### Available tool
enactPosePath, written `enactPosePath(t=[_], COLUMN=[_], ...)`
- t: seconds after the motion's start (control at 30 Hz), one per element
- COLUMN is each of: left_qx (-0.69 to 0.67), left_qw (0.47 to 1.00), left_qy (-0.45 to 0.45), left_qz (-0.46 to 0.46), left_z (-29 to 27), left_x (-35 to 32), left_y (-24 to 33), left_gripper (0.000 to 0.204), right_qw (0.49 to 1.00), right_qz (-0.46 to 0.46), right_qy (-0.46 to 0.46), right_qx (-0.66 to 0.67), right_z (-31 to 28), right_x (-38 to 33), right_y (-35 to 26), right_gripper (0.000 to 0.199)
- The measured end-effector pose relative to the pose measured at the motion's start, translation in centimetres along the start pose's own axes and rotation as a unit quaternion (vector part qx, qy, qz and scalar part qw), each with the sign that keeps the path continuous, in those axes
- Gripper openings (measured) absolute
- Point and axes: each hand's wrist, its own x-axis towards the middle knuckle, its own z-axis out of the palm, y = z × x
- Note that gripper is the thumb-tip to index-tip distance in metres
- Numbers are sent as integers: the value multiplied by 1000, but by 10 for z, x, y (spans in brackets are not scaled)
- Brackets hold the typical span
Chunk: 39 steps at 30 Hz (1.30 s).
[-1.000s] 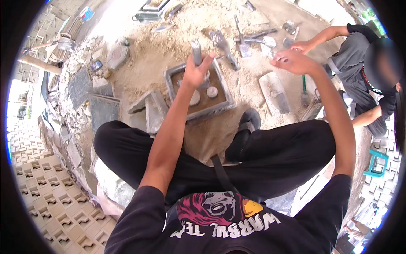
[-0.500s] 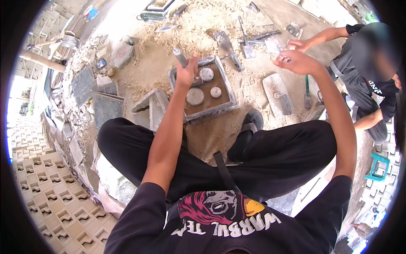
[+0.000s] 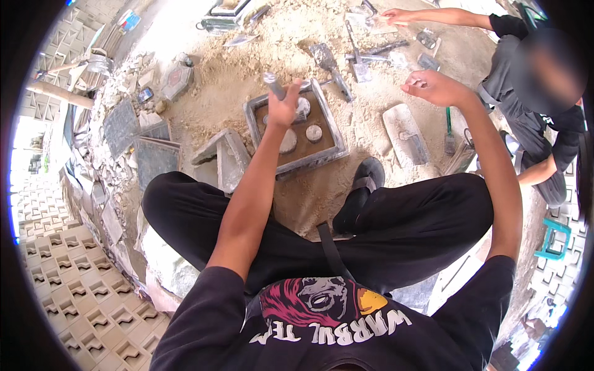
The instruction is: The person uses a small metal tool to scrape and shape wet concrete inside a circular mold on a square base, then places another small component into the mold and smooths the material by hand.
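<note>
Underfoot, sand (image 3: pixel 216 77) (frame (image 3: pixel 312 162) atop, rubble (image 3: pixel 131 88) leftward).

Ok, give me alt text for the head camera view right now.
A person's left hand grips a grey cylinder above a square frame around pale round discs. The right hand hangs, apparently empty, over sandy ground. Another person's arm stretches in from the right.

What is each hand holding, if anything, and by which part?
The left hand grips a grey cylinder below its exposed upper end; its lower end is hidden. The right hand shows nothing held.
</note>
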Motion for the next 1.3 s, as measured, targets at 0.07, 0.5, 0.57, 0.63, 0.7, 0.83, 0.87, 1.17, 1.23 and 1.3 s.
enactPosePath(t=[0.07,0.5,0.57,0.63,0.7,0.83,0.87,1.17,1.23,1.3], left_qx=[-77,-46,-13,-29,-18,44,36,136,185,231], left_qw=[997,996,992,989,981,970,971,964,947,934], left_qy=[9,-71,-110,-134,-189,-220,-222,-218,-260,-270], left_qz=[-18,-33,-59,-53,-34,-89,-87,-63,-33,-22], left_z=[2,37,36,35,34,48,43,32,24,20], left_x=[4,5,8,7,5,6,9,4,10,14], left_y=[5,4,2,4,7,12,13,7,7,6], left_gripper=[48,47,48,48,47,46,46,40,39,38], right_qw=[1000,1000,1000,1000,1000,1000,1000,1000,989,965], right_qz=[4,5,-17,-16,-15,-16,-18,12,-102,-183], right_qy=[4,2,21,2,-4,6,6,-9,110,186], right_qx=[-9,4,-1,-15,-14,10,14,11,4,5], right_z=[0,6,10,7,5,7,7,-3,6,18], right_x=[0,-1,2,3,1,1,3,5,8,18], right_y=[0,12,15,10,10,12,12,-6,-39,-72], right_gripper=[48,54,48,49,49,49,49,61,61,67])
